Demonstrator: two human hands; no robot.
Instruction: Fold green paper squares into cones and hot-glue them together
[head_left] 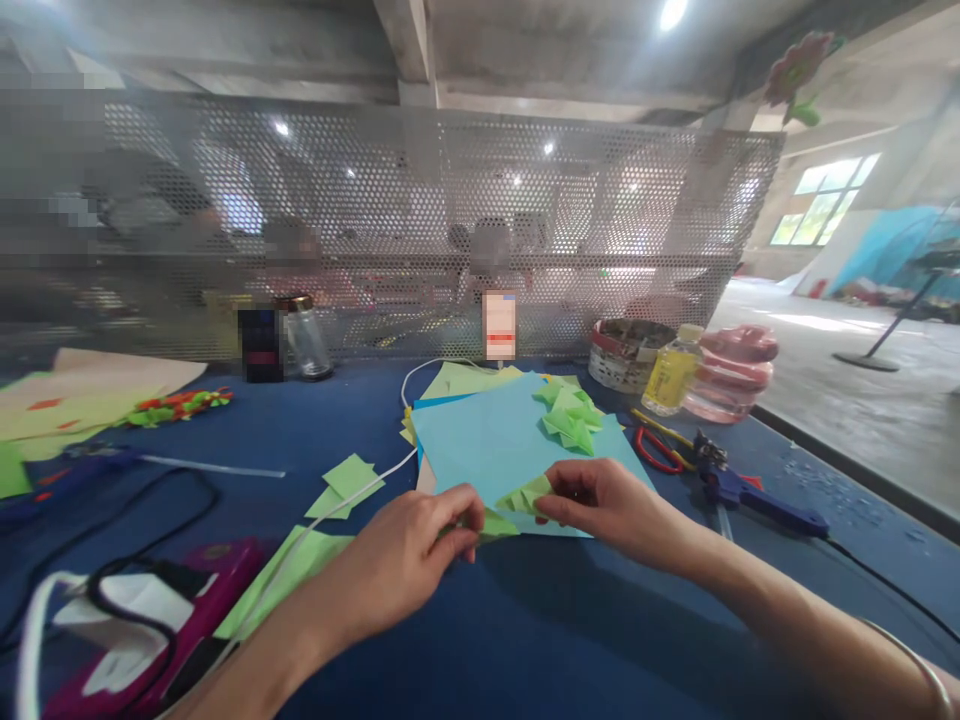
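My right hand [604, 505] pinches a light-green folded paper [523, 496] by its right end, just above the front edge of a stack of blue paper sheets [472, 430]. My left hand [431, 540] is closed at the left, its thumb and fingertips on a green paper flap [495, 524]. Whether this flap and the folded paper are one piece I cannot tell. Beyond my right hand, several green folded paper pieces [571, 415] lie on the blue sheets. Small green paper squares [351, 482] rest left of the stack, crossed by a white cable [375, 474].
A phone [500, 325] stands at the back against a perforated metal screen [360, 200]. To the right are a round container [630, 358], a yellow-labelled bottle [673, 372], pliers [658, 452] and a blue glue gun [765, 498]. A magenta power strip [225, 565] with cables lies front left.
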